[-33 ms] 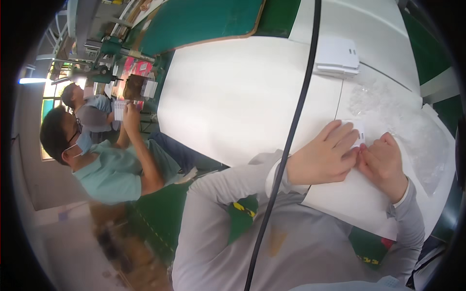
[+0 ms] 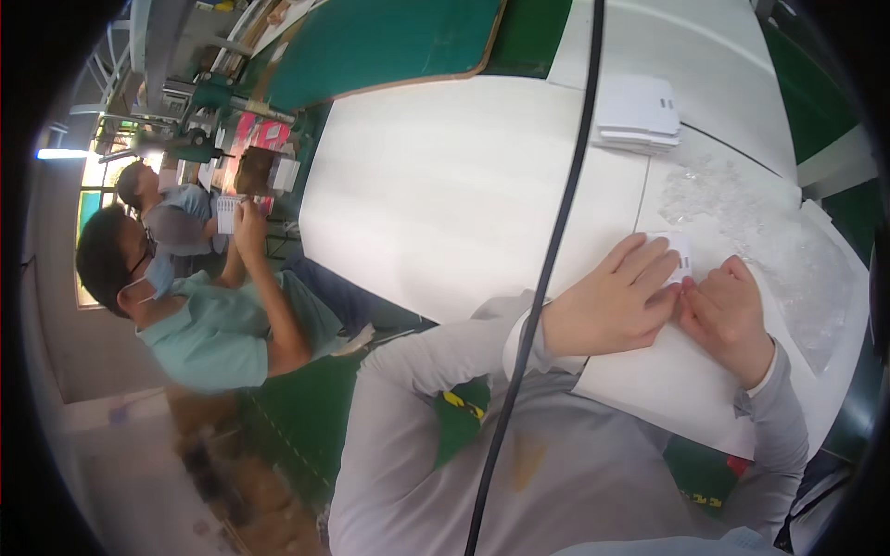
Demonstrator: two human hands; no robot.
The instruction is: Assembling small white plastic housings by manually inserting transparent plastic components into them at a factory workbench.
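Observation:
A white flat plastic piece (image 2: 681, 252) with small dark slots lies on the white worktop, mostly covered by my left hand. My left hand (image 2: 610, 301) reaches over it, fingers bent and pressed onto it. At its near right edge, my right hand (image 2: 728, 313) is closed, with thumb and forefinger pinched together beside the left fingertips. What sits in that pinch, if anything, is too small to make out. Beyond my hands rises a stack of similar white pieces (image 2: 638, 109). Small clear bits (image 2: 709, 193) lie scattered on the right.
Clear plastic film (image 2: 807, 310) covers the worktop's right side. A black cable (image 2: 554, 250) crosses the view in front of my left forearm. At left a masked co-worker (image 2: 209, 324) holds a white piece near a green machine (image 2: 197, 144). A green board (image 2: 389, 42) lies beyond the white worktop (image 2: 436, 185).
The view has shifted very slightly, moving the stack and worktop a little to the left in the picture. Both hands keep nearly the same pose at the white piece.

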